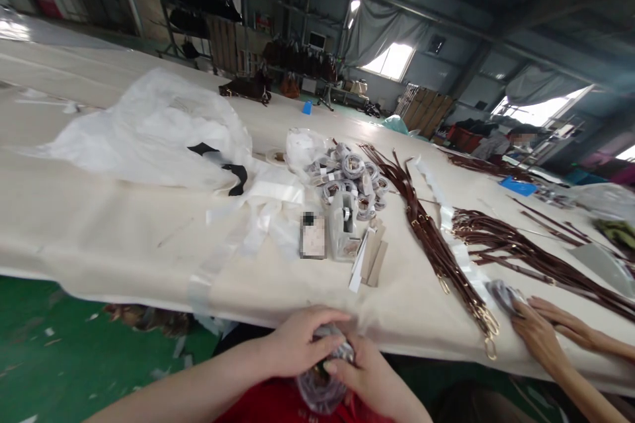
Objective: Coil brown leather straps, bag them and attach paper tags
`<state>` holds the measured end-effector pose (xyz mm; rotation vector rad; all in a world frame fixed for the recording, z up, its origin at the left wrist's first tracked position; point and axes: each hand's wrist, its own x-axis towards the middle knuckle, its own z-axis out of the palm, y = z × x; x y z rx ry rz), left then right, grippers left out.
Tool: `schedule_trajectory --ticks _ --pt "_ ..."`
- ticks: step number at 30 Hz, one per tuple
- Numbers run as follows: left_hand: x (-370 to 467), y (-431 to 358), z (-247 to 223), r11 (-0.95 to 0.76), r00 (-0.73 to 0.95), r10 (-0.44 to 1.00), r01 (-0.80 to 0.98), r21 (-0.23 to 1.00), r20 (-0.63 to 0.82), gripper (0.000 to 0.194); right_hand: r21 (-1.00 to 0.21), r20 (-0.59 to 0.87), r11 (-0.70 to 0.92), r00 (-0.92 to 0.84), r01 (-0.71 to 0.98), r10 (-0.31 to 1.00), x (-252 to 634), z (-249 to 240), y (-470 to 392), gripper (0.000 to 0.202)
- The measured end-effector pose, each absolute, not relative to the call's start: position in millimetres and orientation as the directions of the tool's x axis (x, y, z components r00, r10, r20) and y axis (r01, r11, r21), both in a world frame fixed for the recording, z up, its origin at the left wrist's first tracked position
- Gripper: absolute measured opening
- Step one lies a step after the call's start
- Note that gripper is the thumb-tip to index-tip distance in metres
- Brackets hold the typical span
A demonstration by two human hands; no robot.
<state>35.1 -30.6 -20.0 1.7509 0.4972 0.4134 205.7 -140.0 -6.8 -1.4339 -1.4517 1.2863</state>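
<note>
Close to my body, at the table's front edge, I hold a coiled strap wrapped in clear plastic (322, 393). My left hand (305, 342) curls round its upper left side, and my right hand (366, 370) grips it from the right. Both thumbs lie over the coil, which partly hides behind my fingers. In front of my hands stand a tape dispenser (342, 228), a phone-sized item (313, 237) and some flat card strips (376, 257). Behind them is a pile of similar plastic-wrapped coils (353, 168).
Brown leather straps with gold clasps (421, 231) lie to the right, beside another bundle (516, 251). A co-worker's hands (546, 330) rest at a wrapped coil (505, 294). White plastic bags (163, 132) cover part of the cream table (124, 231) at left.
</note>
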Motion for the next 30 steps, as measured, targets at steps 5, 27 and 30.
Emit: schedule_trajectory --ticks 5,27,30 --pt "34 -50 -32 -0.230 0.833 0.553 0.161 0.960 -0.007 0.033 -0.839 -0.134 -0.108 -0.010 0.534 0.991 224 -18 -134 0.028" --pt "37 -51 -44 -0.117 0.781 0.604 0.283 0.952 -0.158 0.044 -0.378 0.330 -0.234 0.367 0.896 0.870 323 -42 -99 0.042" --pt "40 -55 -46 -0.115 0.784 0.599 0.288 0.951 -0.165 0.049 -0.375 0.283 -0.156 0.273 0.914 0.920 309 -45 -91 0.057"
